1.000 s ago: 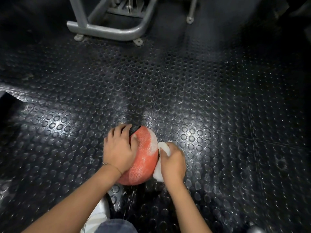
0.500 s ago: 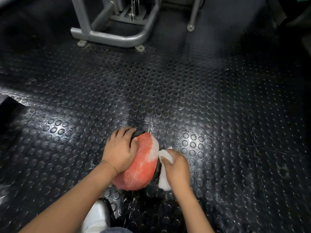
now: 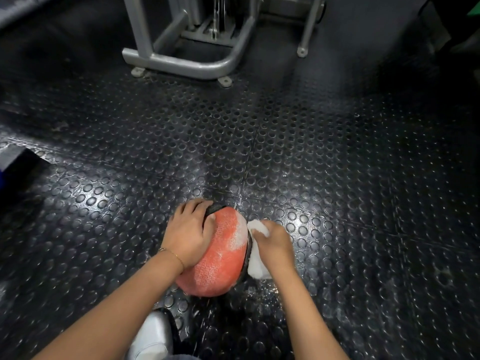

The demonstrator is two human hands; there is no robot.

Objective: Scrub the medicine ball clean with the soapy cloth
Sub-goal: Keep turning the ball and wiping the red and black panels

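An orange-red medicine ball [image 3: 220,258] with black sections sits on the studded black floor, low in the middle of the view. White soap foam covers its upper right part. My left hand [image 3: 188,236] lies over the ball's left top, fingers curled on its black far edge. My right hand [image 3: 275,242] grips a white soapy cloth [image 3: 257,266] and presses it against the ball's right side. The ball's right face is hidden behind the cloth and hand.
A grey metal gym machine frame [image 3: 189,64] stands on the floor at the back, with a thin leg [image 3: 307,29] to its right. A white shoe [image 3: 152,336] shows at the bottom edge. Wet foam specks [image 3: 259,292] lie on the floor beside the ball.
The view has tilted up and shows more of the machine frame. My right hand with the cloth has slid slightly along the ball's right side. My left hand stays on the ball.
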